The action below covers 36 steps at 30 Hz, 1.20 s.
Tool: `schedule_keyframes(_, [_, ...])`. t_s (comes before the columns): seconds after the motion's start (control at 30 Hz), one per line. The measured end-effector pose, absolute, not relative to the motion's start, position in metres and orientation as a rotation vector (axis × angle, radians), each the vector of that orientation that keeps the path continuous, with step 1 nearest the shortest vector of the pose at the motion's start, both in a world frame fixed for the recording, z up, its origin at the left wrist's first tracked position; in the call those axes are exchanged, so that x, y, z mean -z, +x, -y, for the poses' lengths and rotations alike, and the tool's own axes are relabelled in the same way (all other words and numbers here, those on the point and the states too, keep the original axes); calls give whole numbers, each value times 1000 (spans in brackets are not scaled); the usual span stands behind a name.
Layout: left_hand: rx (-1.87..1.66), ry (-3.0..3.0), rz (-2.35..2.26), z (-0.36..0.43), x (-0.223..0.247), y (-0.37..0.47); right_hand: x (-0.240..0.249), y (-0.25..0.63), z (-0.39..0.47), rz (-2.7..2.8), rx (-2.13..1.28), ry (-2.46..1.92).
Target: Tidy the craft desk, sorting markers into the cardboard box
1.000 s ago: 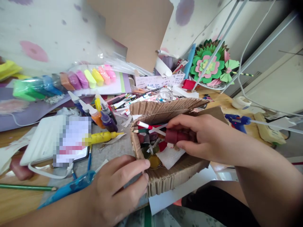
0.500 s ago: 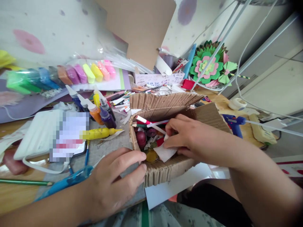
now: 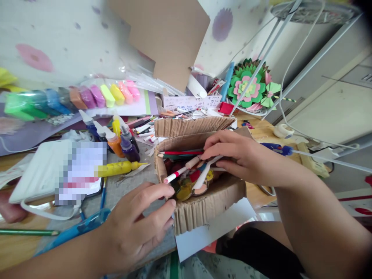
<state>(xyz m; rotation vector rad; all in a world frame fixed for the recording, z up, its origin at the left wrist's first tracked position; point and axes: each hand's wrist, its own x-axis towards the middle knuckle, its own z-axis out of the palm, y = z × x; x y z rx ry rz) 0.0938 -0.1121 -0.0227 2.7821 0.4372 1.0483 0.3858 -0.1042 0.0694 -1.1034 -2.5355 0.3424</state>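
Note:
A torn corrugated cardboard box [image 3: 200,215] stands in the middle, its flaps up and its inside crowded. At its near left corner, my left hand [image 3: 139,217] is closed, with thumb and finger on the box wall. My right hand [image 3: 235,155] reaches in from the right, fingers bent over the contents. Its fingertips are by a beige cylinder [image 3: 193,162], and a thin white strip [image 3: 205,173] runs under the hand; what it grips is partly hidden. A red-and-white marker [image 3: 174,175], a red pencil [image 3: 181,153] and a clear paint palette [image 3: 184,192] lie inside.
Left of the box lie a yellow paint bottle [image 3: 116,169], several upright paint bottles [image 3: 128,149], a phone [image 3: 83,170] and a white power bank [image 3: 40,170]. Behind are scattered pens [image 3: 145,130]. A blue glue gun [image 3: 276,148] and paper flowers [image 3: 247,87] are to the right.
The white tissue that was in my right hand no longer shows in it. The marker has shifted and now points toward the near left corner. My left hand stays at the box edge.

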Motion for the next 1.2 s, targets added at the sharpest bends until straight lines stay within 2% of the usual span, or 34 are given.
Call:
schedule_keyframes(0.3, [-1042,2780,-487,112,22,95,-66,370,108,2747,-386,-1109])
schedule_keyframes(0.6, [-1062,2770,-491,112,20,95,-47,347,92,2557,-132,-1193])
schedule_keyframes(0.8, [-1059,2615,-520,108,10,100,-59,368,88,2437,-445,-1103])
schedule_keyframes(0.9, [-1121,2516,-546,106,4,104,-61,383,85,2252,-576,-1233])
schedule_keyframes(1.07, [-1029,2146,-938,101,-13,116,-54,380,78,1903,-892,-1228])
schedule_keyframes(1.2, [-963,1911,-1171,94,-26,128,-55,365,76,1850,-901,-1139])
